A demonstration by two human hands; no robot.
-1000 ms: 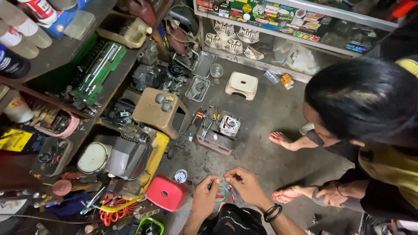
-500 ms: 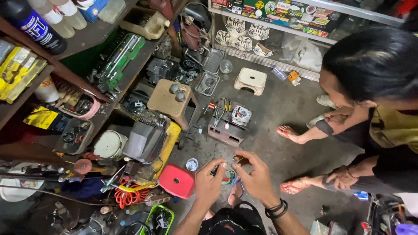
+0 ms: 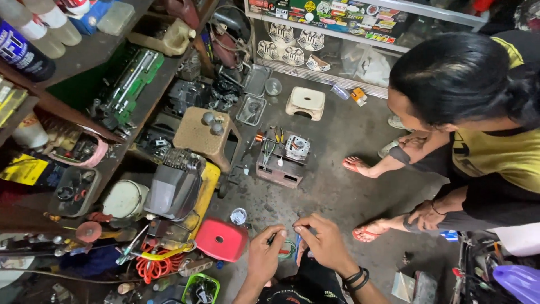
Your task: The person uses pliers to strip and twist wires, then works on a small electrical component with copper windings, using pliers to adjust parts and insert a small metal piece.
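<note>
Both hands meet low in frame: left hand (image 3: 264, 254) and right hand (image 3: 323, 243) pinch a small green wire bundle (image 3: 288, 248) between fingertips, above the concrete floor (image 3: 332, 191). Left of them sits a red stool (image 3: 222, 240); to the right, another person's sandaled foot (image 3: 368, 231).

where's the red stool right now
In the head view the red stool sits low on the concrete floor, just left of the person's left hand, below the yellow-framed machine and beside the orange cable coil.
</note>
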